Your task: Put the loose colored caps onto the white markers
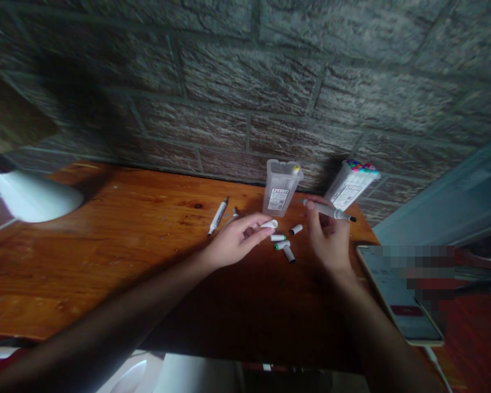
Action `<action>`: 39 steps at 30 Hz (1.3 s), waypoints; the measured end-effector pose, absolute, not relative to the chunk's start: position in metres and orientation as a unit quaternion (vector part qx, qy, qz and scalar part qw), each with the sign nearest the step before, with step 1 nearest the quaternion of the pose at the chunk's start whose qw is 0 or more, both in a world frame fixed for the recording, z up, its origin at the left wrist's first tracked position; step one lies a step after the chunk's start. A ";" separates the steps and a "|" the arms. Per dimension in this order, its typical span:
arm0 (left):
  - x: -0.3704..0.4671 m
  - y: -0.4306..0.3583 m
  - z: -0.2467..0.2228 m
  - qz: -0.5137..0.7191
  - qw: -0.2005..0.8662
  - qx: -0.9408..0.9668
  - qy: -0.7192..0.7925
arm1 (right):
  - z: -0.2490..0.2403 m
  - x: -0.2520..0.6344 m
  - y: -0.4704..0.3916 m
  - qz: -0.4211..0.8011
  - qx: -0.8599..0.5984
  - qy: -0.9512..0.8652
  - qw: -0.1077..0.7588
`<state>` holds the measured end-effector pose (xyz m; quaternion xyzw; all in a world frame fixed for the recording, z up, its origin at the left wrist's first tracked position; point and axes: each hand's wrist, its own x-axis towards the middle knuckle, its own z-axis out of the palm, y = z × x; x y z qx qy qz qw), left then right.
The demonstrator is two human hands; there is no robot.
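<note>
Between the thumb and fingers of my left hand [239,238] is a white marker cap [270,224], its open end facing right. My right hand [329,234] grips a white marker [327,209] whose dark tip points right. Several loose caps, among them a green-ended cap [278,238] and a dark-ended cap [295,230], lie on the table between my hands. Left of my left hand lies an uncapped marker [218,217]; another marker [235,212] is mostly hidden behind that hand. A clear plastic case [277,188] with one yellow-ended marker [297,170] stands behind the caps.
A second case [349,188] full of colourful-ended markers stands by the wall at the right. A tablet [401,295] with a cable lies along the wooden table's [147,218] right edge. At the far left stands a white-based lamp [36,196]. A brick wall [245,98] rises behind.
</note>
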<state>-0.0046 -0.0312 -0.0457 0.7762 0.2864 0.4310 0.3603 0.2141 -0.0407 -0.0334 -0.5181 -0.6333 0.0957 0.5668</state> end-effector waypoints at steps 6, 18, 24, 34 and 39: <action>-0.006 -0.030 -0.045 0.426 0.376 0.773 0.281 | -0.028 0.205 -0.046 0.175 -0.553 -0.585 0.567; -0.005 -0.030 -0.045 0.434 0.328 0.780 0.310 | -0.022 0.197 -0.041 0.441 -0.478 -0.426 0.629; -0.006 -0.029 -0.044 0.441 0.316 0.781 0.309 | -0.025 0.198 -0.042 0.446 -0.472 -0.426 0.630; -0.007 -0.029 -0.046 0.431 0.312 0.782 0.324 | -0.025 0.197 -0.053 0.270 -0.510 -0.633 0.516; -0.009 -0.028 -0.044 0.441 0.290 0.784 0.326 | -0.024 0.199 -0.054 0.180 -0.512 -0.697 0.468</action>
